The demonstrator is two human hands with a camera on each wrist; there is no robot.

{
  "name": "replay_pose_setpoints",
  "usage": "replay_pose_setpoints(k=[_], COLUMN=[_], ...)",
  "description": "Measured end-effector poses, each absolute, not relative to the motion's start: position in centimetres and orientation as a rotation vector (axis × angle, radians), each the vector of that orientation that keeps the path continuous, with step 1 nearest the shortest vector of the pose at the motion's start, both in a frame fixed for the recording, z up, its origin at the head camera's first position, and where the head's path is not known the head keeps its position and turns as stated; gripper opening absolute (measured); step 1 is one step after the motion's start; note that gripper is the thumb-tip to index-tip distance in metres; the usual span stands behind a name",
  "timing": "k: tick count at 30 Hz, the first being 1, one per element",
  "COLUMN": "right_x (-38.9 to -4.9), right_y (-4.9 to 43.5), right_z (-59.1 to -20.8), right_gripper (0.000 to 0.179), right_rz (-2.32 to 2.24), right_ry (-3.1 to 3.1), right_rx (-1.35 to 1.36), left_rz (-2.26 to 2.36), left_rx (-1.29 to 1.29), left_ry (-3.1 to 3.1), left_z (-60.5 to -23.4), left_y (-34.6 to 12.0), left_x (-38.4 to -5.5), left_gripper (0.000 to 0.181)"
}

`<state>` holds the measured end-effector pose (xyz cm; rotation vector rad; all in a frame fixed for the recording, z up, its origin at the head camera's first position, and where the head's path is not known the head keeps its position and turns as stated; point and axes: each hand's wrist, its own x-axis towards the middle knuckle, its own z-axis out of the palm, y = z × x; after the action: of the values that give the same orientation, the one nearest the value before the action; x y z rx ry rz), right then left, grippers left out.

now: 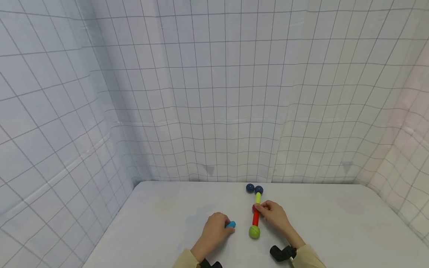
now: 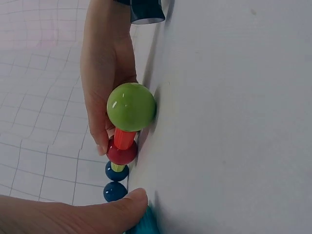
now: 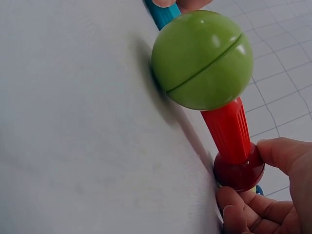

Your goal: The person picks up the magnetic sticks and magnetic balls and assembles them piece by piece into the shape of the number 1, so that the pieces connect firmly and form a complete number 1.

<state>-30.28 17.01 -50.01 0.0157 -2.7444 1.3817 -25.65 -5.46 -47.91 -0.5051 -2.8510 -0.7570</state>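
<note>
A row of joined toy pieces lies on the white table: a large green ball, a ribbed red rod, a dark red ball, a yellow-green rod and a dark blue ball at the far end. My right hand pinches the dark red ball between thumb and fingers. To the left of the row, my left hand holds a light blue rod, whose end sticks out past the fingers. That rod is apart from the row.
A second dark blue ball sits beside the row's far end, to its left. Behind the table hangs a white grid-patterned curtain, which also covers both sides.
</note>
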Motion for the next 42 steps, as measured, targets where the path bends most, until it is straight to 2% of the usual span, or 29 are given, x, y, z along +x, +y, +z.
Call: replay_pose_setpoints(k=[42], right_x=[-30.3], right_y=[17.1], right_z=[-50.2], right_gripper=[0.034], right_rz=[1.384], right_ry=[-2.74], right_rx=[0.014], left_rz=[-1.328], left_rx=[-0.475], left_ry=[-2.913], left_z=[-48.1], left_y=[-3.7], left_x=[-24.1], left_gripper=[0.021])
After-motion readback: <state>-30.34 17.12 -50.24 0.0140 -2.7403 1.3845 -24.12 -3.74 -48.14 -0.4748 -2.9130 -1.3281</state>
